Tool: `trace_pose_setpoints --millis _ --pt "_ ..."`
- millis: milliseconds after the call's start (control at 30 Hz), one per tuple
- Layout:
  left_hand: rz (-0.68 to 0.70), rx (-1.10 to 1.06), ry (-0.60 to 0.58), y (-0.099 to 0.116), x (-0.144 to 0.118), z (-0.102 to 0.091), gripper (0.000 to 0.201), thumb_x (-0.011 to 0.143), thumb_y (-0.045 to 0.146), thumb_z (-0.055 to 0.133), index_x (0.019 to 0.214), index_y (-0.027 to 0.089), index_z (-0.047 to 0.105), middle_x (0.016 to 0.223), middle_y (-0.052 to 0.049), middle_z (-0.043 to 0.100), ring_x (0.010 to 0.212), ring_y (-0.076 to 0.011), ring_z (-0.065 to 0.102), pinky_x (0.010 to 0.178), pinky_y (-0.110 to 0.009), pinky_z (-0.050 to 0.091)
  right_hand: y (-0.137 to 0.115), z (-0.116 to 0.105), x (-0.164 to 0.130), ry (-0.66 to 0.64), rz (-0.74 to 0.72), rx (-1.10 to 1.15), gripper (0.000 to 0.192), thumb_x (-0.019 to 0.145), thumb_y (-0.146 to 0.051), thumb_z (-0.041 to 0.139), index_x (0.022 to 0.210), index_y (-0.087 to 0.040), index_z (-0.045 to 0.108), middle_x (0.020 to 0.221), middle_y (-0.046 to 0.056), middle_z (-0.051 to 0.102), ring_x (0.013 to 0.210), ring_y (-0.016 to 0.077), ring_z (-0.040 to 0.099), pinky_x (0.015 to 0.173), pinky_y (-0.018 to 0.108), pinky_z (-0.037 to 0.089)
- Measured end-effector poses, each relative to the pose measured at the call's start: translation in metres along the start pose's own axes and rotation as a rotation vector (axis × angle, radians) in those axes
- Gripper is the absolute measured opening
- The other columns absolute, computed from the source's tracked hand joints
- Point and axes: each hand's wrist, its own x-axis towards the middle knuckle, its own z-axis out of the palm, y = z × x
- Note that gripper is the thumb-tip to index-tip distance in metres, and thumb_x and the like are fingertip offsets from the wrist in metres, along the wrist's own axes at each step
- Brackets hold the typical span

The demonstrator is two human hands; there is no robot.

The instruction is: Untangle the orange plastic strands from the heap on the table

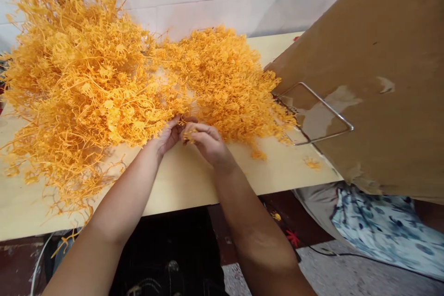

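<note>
Both hands meet at the near edge of a big heap of orange plastic sprigs point(104, 83) piled on the pale worktop point(183, 180). The left hand point(169, 135) has its fingers pushed into the tangle, so what they close on is hidden — I cannot tell whether it grips anything. The right hand point(204, 141) is curled around a small orange piece point(189, 135), pinched at the fingertips and mostly covered by them. The heap runs off the frame at the left and top. A loose sprig point(312, 163) lies apart near the worktop's right end. A brown board point(381, 78) with a wire handle point(315, 115) blocks the right side — patterned cloth point(381, 226) shows below it
</note>
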Motion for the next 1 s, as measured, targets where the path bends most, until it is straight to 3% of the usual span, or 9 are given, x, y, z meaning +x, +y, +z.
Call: trace_pose_setpoints --millis 133,267,433,633,767,1000 --pt "0.023 -0.026 -0.075 0.002 -0.002 -0.002 0.020 0.087 0.021 0.040 0.078 0.013 0.057 0.076 -0.005 0.068 0.075 -0.0124 0.064 0.076 -0.027 0.046 0.004 -0.010 0.000 0.256 0.202 0.135 0.010 0.062 -0.028 0.052 0.060 -0.018 0.052 0.058 0.000 0.052 0.053 0.0107 0.050 0.049 0.025 0.045" --pt "0.050 -0.031 -0.093 0.001 -0.003 -0.003 0.020 0.087 0.022 0.041 0.080 0.013 0.058 0.079 -0.005 0.069 0.082 -0.0129 0.064 0.082 -0.028 0.044 0.008 -0.004 0.000 0.348 0.325 0.146 0.015 0.056 -0.028 0.056 0.065 -0.019 0.048 0.058 -0.003 0.053 0.048 0.0102 0.053 0.045 0.026 0.048" --pt "0.051 0.000 -0.114 -0.003 -0.004 -0.002 0.021 0.085 0.023 0.044 0.088 0.011 0.060 0.091 -0.009 0.069 0.091 -0.0154 0.062 0.084 -0.029 0.044 0.015 -0.003 0.004 0.475 0.298 0.164 0.029 0.053 -0.022 0.059 0.075 -0.021 0.040 0.063 -0.006 0.053 0.046 0.0086 0.054 0.043 0.023 0.045" --pt "0.117 0.016 -0.108 -0.007 -0.003 0.002 0.019 0.085 0.019 0.044 0.081 0.012 0.062 0.082 -0.006 0.069 0.081 -0.0128 0.063 0.075 -0.026 0.046 0.022 -0.003 0.007 0.400 0.173 0.108 0.027 0.057 -0.020 0.057 0.080 -0.021 0.043 0.073 -0.005 0.051 0.049 0.0048 0.045 0.044 0.021 0.037" --pt "0.137 0.018 -0.103 -0.011 -0.002 0.004 0.020 0.084 0.018 0.044 0.082 0.012 0.063 0.076 -0.005 0.067 0.081 -0.0132 0.062 0.068 -0.023 0.047 0.029 0.000 0.013 0.412 0.156 0.092 0.024 0.061 -0.028 0.058 0.078 -0.022 0.042 0.062 -0.007 0.045 0.044 0.0046 0.035 0.041 0.021 0.029" --pt "0.202 -0.081 -0.002 -0.010 -0.003 0.009 0.012 0.079 0.012 0.051 0.082 0.014 0.062 0.076 -0.002 0.066 0.086 -0.0122 0.061 0.083 -0.026 0.046 0.032 0.003 0.016 0.412 -0.051 -0.249 0.019 0.073 -0.035 0.054 0.082 -0.020 0.049 0.077 0.000 0.052 0.069 0.0115 0.050 0.061 0.025 0.040"
